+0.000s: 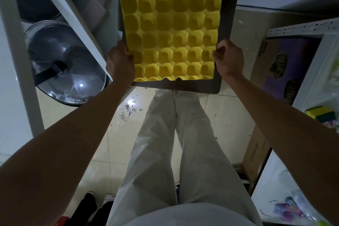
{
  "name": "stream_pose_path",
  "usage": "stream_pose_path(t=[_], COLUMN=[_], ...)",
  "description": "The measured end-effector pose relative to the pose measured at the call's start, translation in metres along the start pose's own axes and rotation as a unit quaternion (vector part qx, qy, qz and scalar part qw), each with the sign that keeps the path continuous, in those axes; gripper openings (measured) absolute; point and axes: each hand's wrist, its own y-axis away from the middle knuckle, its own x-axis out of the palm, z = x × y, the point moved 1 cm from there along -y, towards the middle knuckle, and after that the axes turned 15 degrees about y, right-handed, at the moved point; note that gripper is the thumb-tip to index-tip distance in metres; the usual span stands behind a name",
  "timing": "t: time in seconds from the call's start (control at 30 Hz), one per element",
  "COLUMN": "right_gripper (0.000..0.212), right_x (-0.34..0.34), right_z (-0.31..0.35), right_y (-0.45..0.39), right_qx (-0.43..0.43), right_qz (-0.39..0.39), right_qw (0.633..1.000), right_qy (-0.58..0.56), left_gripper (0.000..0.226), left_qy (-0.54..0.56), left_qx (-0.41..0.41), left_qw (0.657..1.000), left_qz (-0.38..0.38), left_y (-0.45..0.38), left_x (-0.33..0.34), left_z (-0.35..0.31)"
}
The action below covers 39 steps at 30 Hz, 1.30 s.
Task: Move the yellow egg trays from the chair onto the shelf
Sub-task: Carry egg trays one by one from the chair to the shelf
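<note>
Both our left hand (120,60) and right hand (228,58) clamp the yellow egg trays (170,33) mid-frame over the chair (227,24); next, we judge, lift toward the shelf (69,16), upper left.

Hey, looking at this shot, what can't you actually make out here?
Head view only:
- How many yellow egg trays are stacked: seen from above, only the top one shows.
- Fingertips of the left hand and right hand: curled under the tray edges.
- Chair legs: hidden beneath its dark seat.
- Print on the cardboard box: too small and dim.
</note>
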Motion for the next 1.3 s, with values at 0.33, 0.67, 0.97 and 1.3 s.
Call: stream_pose_path(t=[0.33,0.67,0.97,1.3], right_gripper=[0.011,0.018,0.028,0.037], right_x=[-0.019,-0.055,-0.070,-0.120], right_z=[0.002,-0.076,-0.143,-0.142], right_y=[0.061,0.225,0.447,0.634], right_qx=[0.089,0.285,0.438,0.479], right_qz=[-0.112,-0.226,-0.292,-0.423], right_qw=[0.969,0.876,0.739,0.631], right_qy=[-0.203,-0.316,-0.420,-0.440], left_gripper=[0.017,0.022,0.014,0.019], left_qy=[0.011,0.155,0.155,0.188], left_qx=[0.056,0.255,0.233,0.252], left_qw=[0.998,0.934,0.868,0.840], left_qz=[-0.022,0.194,0.410,0.441], left_y=[0.036,0.106,0.279,0.465], left_x=[-0.033,-0.016,-0.006,-0.065], left_z=[-0.025,-0.127,-0.209,-0.189])
